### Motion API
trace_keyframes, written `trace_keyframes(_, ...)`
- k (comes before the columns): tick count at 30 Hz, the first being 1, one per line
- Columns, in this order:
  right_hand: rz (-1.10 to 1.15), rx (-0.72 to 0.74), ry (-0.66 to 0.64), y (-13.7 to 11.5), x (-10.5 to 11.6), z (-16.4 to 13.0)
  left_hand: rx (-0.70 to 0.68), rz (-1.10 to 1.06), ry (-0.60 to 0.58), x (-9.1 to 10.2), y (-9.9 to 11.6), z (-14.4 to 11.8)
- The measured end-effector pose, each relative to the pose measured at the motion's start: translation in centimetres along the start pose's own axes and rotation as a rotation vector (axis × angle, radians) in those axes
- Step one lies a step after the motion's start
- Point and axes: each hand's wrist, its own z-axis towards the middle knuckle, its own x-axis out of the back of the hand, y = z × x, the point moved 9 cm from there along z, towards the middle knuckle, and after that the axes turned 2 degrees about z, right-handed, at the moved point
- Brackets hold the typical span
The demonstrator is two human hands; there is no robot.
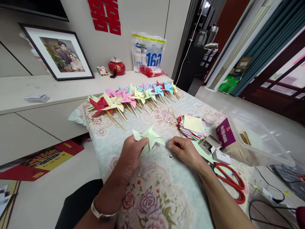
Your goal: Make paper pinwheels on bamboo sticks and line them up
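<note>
White bag (148,52) on counter reads "161"; smaller print illegible. Purple box (225,133) label too small to read. Left hand (132,152) grips pale green paper pinwheel (149,138) above floral cloth (154,190). Right hand (183,149) loosely curled just beside it, fingertips pinched; contents unclear. Small pin (170,156) on cloth between hands. Finished pinwheels (133,97) rowed behind; paper stack (192,126), red scissors (230,181) at right, partly hidden by forearm.

Viewpoint: one camera worn on the person's head, above the floral-cloth-covered surface (152,197).
Facing: forward and down, tilted.
Nearness: close over the near edge; the far wall lies well beyond.
Shared views: a single view only.
</note>
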Motion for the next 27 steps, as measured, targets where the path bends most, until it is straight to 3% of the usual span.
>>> trace_keyframes(10,-0.132,0.059,-0.189,-0.8,0.5,-1.0,0.032,0.020,0.023,-0.4,-0.8,0.2)
trace_keyframes(20,-0.133,0.133,-0.219,-1.6,-0.8,-0.8,0.032,0.046,-0.019,-0.7,-1.0,0.1)
trace_keyframes(23,-0.004,0.064,-0.184,-1.4,-0.6,-0.8,0.016,0.047,-0.020,-0.6,-1.0,0.1)
trace_keyframes(27,0.380,-0.136,-0.150,-0.6,-0.8,-0.9,-0.004,0.045,0.019,-0.3,-0.8,0.2)
